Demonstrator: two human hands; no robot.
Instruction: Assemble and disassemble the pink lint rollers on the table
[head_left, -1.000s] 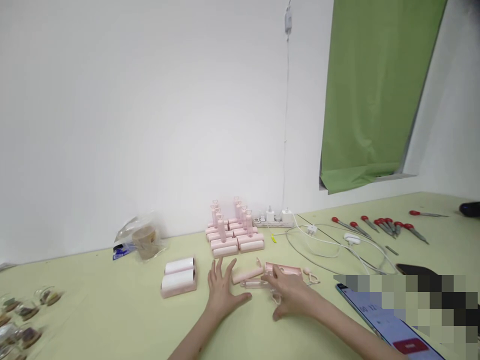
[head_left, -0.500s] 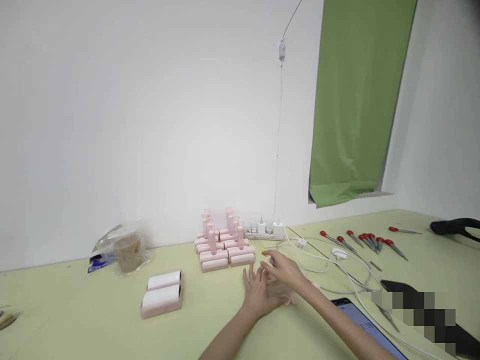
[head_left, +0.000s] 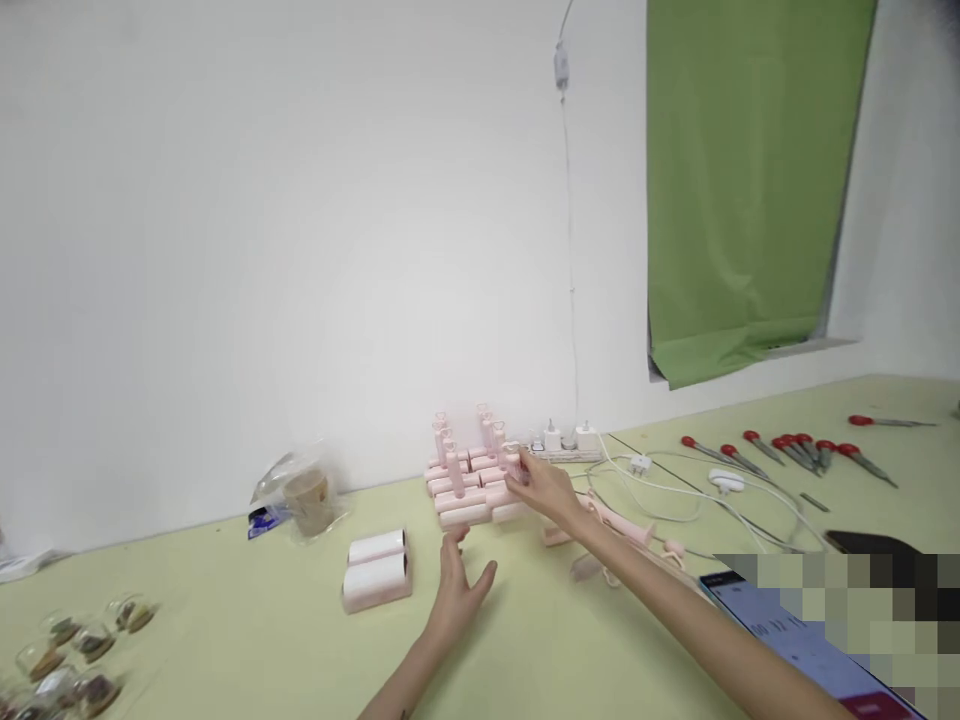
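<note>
My right hand [head_left: 551,492] reaches to the back with its fingers closed round an upright pink tube [head_left: 513,462] with a loop on top. That tube stands at the front right of a cluster of pink twin-cylinder pieces [head_left: 459,500], several of them carrying similar tubes. My left hand [head_left: 457,585] hovers over the table with thumb and fingers apart, holding nothing. Left of it lies a white-and-pink twin-cylinder piece [head_left: 377,582]. Under my right forearm, partly hidden, are another pink tube [head_left: 626,526] and a clear plastic part [head_left: 586,567].
White cables and a charger [head_left: 726,481] lie to the right, with a power strip [head_left: 570,455] by the wall. Several red-topped tools [head_left: 806,450] are at the far right. A phone [head_left: 787,640] is front right, a bagged cup [head_left: 309,502] back left, small domed items [head_left: 94,640] front left.
My hands have come apart. The right went from the clear part to the upright tube at the back; the left lifted and opened. The camera view has swung, revealing the domed items.
</note>
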